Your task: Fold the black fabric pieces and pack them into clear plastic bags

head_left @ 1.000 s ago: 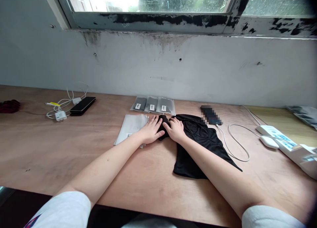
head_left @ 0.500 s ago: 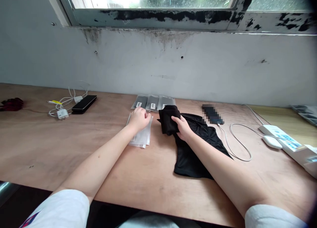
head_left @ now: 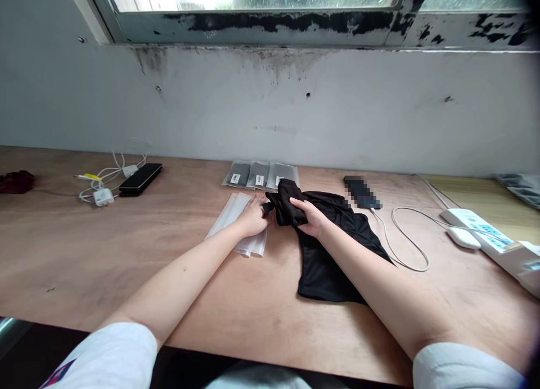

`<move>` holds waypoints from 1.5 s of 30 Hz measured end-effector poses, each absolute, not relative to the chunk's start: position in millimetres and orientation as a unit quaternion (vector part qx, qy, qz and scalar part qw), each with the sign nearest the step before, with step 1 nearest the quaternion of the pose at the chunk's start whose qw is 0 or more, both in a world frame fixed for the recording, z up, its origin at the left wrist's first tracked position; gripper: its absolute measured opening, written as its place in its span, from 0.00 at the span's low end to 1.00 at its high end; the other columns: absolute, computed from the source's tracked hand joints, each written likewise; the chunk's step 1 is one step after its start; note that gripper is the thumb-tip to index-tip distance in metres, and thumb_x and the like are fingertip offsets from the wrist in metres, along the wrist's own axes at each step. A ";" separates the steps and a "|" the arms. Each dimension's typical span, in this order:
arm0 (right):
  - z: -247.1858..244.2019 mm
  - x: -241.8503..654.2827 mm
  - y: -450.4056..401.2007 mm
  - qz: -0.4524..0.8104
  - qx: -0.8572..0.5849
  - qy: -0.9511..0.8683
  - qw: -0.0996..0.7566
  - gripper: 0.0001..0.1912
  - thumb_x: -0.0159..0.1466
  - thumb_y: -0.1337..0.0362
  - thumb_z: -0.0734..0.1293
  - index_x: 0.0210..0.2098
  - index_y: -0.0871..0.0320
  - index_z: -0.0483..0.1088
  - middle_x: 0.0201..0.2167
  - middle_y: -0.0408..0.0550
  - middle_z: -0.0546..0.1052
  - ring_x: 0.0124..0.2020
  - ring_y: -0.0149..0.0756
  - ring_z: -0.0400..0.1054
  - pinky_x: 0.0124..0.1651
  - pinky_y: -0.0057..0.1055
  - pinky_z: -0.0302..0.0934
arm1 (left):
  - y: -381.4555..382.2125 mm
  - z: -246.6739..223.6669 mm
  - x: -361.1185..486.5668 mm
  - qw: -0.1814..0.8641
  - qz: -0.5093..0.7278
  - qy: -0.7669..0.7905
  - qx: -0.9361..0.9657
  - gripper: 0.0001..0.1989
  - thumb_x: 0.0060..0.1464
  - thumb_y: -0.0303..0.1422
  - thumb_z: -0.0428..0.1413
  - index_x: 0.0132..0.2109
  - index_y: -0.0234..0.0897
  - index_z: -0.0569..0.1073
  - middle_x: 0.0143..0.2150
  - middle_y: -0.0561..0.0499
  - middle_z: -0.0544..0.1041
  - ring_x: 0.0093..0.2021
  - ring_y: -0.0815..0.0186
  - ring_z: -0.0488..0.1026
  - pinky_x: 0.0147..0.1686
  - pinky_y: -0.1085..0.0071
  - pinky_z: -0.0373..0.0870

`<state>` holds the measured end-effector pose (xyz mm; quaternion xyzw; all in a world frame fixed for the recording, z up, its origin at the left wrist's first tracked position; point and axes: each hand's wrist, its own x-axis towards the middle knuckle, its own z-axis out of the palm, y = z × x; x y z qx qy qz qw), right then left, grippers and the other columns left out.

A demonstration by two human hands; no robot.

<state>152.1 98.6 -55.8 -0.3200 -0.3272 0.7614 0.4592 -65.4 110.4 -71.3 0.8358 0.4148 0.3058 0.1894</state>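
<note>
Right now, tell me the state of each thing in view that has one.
Bundle: folded
Bags: flat, overlapping
Left hand: over the bags, grip unclear
Right hand: gripping the bundle
Garment: spread, creased
Packets: filled, side by side
Phone: cable attached, screen obscured
Charger: lying unplugged
Window frame: paint patchy

Bags (head_left: 228, 213) before packets (head_left: 259, 176); cloth (head_left: 327, 271) right (phone (head_left: 361, 192) behind cloth).

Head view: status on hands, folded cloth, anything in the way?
Right hand grips folded cloth. Left hand over white bags, at cloth's left tip, grip unclear. Black garment spread close by; nothing seen blocking.
</note>
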 end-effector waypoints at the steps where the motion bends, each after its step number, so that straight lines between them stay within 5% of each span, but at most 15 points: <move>1: -56.3 151.8 98.1 0.760 -0.321 -0.337 0.453 0.12 0.59 0.66 0.75 0.42 0.60 0.76 0.37 0.49 0.83 0.34 0.38 0.79 0.39 0.31 0.76 | 108.2 -69.0 -63.3 0.198 0.315 0.399 0.838 0.12 0.57 0.31 0.57 0.48 0.44 0.79 0.59 0.49 0.77 0.64 0.51 0.68 0.72 0.46 0.45; 5: -53.9 151.6 94.3 0.760 -0.323 -0.371 0.425 0.13 0.58 0.66 0.76 0.43 0.59 0.76 0.37 0.49 0.83 0.34 0.38 0.79 0.36 0.31 0.75 | 96.7 -62.7 -53.4 0.279 0.377 0.399 0.788 0.09 0.57 0.30 0.56 0.44 0.37 0.79 0.48 0.46 0.82 0.48 0.54 0.78 0.55 0.57 0.72; 7: -50.7 151.2 92.2 0.762 -0.319 -0.379 0.418 0.13 0.60 0.62 0.75 0.44 0.59 0.75 0.39 0.50 0.82 0.35 0.38 0.79 0.38 0.32 0.76 | 91.3 -61.6 -49.9 0.296 0.392 0.416 0.765 0.08 0.56 0.30 0.57 0.42 0.35 0.79 0.44 0.45 0.82 0.43 0.55 0.79 0.45 0.61 0.76; 18: -47.4 150.7 96.4 0.741 -0.355 -0.458 0.339 0.13 0.60 0.62 0.76 0.43 0.60 0.76 0.37 0.49 0.81 0.34 0.34 0.77 0.38 0.27 0.73 | 93.1 -70.0 -54.3 0.230 0.479 0.473 0.703 0.13 0.55 0.22 0.49 0.43 0.37 0.74 0.48 0.44 0.80 0.52 0.56 0.76 0.54 0.59 0.71; 28: -26.4 145.2 86.4 0.620 -0.383 -0.648 0.222 0.29 0.56 0.61 0.77 0.57 0.50 0.73 0.50 0.43 0.80 0.52 0.42 0.74 0.55 0.33 0.68 | 87.4 -62.9 -54.6 0.187 0.542 0.458 0.679 0.11 0.63 0.31 0.48 0.31 0.41 0.63 0.58 0.42 0.76 0.61 0.58 0.71 0.62 0.57 0.64; 34: -12.9 137.0 83.3 0.512 -0.460 -0.702 0.182 0.23 0.54 0.62 0.76 0.49 0.56 0.77 0.41 0.44 0.82 0.44 0.40 0.75 0.45 0.28 0.67 | 87.4 -35.5 -51.1 0.158 0.473 0.441 0.746 0.12 0.57 0.25 0.49 0.27 0.42 0.58 0.56 0.41 0.77 0.66 0.53 0.66 0.65 0.49 0.60; 39: -3.4 136.5 80.5 0.464 -0.470 -0.739 0.134 0.22 0.49 0.63 0.77 0.45 0.56 0.77 0.30 0.40 0.78 0.33 0.35 0.71 0.33 0.25 0.62 | 79.6 -20.2 -46.1 0.177 0.431 0.420 0.779 0.13 0.55 0.25 0.50 0.26 0.42 0.58 0.57 0.42 0.77 0.66 0.54 0.67 0.62 0.52 0.66; 45: -10.7 128.4 74.7 0.509 -0.493 -0.667 0.231 0.08 0.55 0.62 0.74 0.29 0.59 0.74 0.23 0.41 0.74 0.27 0.32 0.67 0.26 0.24 0.58 | 61.7 -31.6 -32.2 0.150 0.443 0.406 0.785 0.13 0.55 0.23 0.50 0.26 0.43 0.58 0.58 0.41 0.76 0.68 0.54 0.63 0.66 0.51 0.62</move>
